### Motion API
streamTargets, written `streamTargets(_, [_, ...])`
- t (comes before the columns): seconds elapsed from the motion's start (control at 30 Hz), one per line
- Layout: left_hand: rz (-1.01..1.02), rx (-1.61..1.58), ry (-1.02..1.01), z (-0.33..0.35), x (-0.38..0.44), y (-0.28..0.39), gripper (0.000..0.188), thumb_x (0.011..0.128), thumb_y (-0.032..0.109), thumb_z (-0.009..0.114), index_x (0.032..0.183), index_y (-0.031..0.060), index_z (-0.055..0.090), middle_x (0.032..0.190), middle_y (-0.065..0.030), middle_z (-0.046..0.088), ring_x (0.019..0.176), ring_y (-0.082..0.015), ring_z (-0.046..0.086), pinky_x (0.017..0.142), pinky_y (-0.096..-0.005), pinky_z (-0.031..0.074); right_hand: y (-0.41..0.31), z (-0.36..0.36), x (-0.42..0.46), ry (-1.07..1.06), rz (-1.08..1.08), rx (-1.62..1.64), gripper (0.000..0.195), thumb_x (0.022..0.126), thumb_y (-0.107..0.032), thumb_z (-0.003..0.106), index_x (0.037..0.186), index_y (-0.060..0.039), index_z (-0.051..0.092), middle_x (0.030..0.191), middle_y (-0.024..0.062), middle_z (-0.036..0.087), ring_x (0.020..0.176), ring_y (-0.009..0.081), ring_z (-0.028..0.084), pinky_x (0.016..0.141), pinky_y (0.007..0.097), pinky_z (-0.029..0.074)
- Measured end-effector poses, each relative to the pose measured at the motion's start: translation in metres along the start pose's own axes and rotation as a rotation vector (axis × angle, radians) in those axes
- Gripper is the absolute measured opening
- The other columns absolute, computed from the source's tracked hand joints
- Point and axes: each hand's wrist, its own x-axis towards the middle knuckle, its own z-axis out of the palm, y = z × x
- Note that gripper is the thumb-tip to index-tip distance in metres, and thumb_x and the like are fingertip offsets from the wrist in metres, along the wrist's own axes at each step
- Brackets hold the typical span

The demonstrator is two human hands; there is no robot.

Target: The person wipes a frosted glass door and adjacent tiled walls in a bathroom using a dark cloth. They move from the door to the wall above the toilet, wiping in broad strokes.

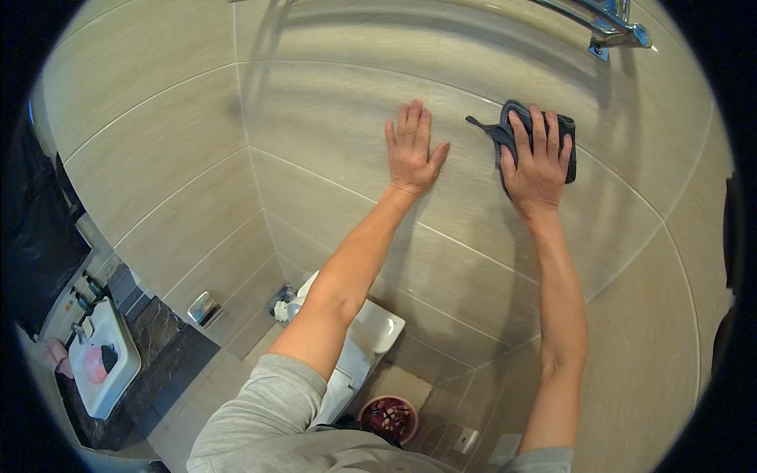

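Against the beige tiled wall (331, 118), my left hand (413, 148) lies flat with its fingers spread and holds nothing. To its right, my right hand (538, 159) presses a folded dark grey cloth (569, 127) to the same wall, fingers and thumb spread over it. A twisted loop of the cloth sticks out to the left, towards my left hand. Both arms reach up and forward from grey short sleeves.
A chrome towel rack (615, 35) juts from the wall at upper right. Below stand a white toilet (378, 322) and a pink-rimmed tub (416, 417). A white washbasin (121, 378) and chrome paper holder (203, 308) are at lower left.
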Motion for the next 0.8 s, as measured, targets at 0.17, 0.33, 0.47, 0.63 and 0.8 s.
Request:
streamTargets(0.17, [-0.014, -0.065, -0.029, -0.0042, -0.0020, -0.0006, 0.068, 0.103, 0.038, 0.060, 0.159, 0.0019, 0.042, 0.171, -0.0184, 0.033, 0.158, -0.0404, 0.028, 0.124, -0.0603, 0.013, -0.0007, -0.0001, 0.0005, 0.016, 0.000, 0.006, 0.062, 0.086, -0.039, 0.073, 0.146, -0.0284, 0.060, 0.158, 0.0014, 0.050, 0.150, 0.0267, 0.041, 0.119, 0.0533, 0.032])
streamTargets(0.33, [-0.010, -0.022, -0.065, -0.0059, -0.0016, -0.0016, 0.069, 0.103, 0.039, 0.059, 0.159, 0.0023, 0.041, 0.170, -0.0183, 0.034, 0.157, -0.0405, 0.030, 0.124, -0.0597, 0.015, -0.0009, -0.0010, 0.0017, 0.009, -0.004, -0.002, 0.060, 0.087, -0.039, 0.072, 0.146, -0.0291, 0.060, 0.157, 0.0008, 0.050, 0.149, 0.0265, 0.043, 0.119, 0.0536, 0.033])
streamTargets(0.47, [-0.023, 0.009, -0.045, -0.0049, -0.0054, -0.0038, 0.070, 0.102, 0.041, 0.059, 0.157, 0.0008, 0.043, 0.169, -0.0192, 0.036, 0.155, -0.0409, 0.032, 0.123, -0.0586, 0.016, -0.0034, -0.0004, 0.0019, 0.018, -0.012, -0.013, 0.058, 0.088, -0.040, 0.071, 0.145, -0.0304, 0.060, 0.157, 0.0000, 0.050, 0.148, 0.0263, 0.043, 0.118, 0.0537, 0.034])
streamTargets(0.63, [-0.012, -0.015, -0.006, -0.0036, -0.0056, -0.0017, 0.067, 0.101, 0.040, 0.061, 0.153, -0.0007, 0.048, 0.166, -0.0210, 0.040, 0.152, -0.0421, 0.036, 0.122, -0.0570, 0.020, -0.0009, 0.0022, 0.0016, 0.031, -0.020, -0.057, 0.059, 0.089, -0.042, 0.070, 0.146, -0.0315, 0.060, 0.158, -0.0012, 0.049, 0.147, 0.0259, 0.045, 0.117, 0.0527, 0.034])
streamTargets(0.8, [0.013, -0.022, 0.036, -0.0032, -0.0018, -0.0002, 0.065, 0.101, 0.039, 0.061, 0.151, -0.0007, 0.051, 0.165, -0.0209, 0.042, 0.150, -0.0425, 0.039, 0.120, -0.0564, 0.022, -0.0093, 0.0056, -0.0040, -0.009, 0.004, -0.043, 0.062, 0.090, -0.044, 0.070, 0.149, -0.0301, 0.058, 0.159, 0.0029, 0.048, 0.148, 0.0298, 0.041, 0.115, 0.0561, 0.033])
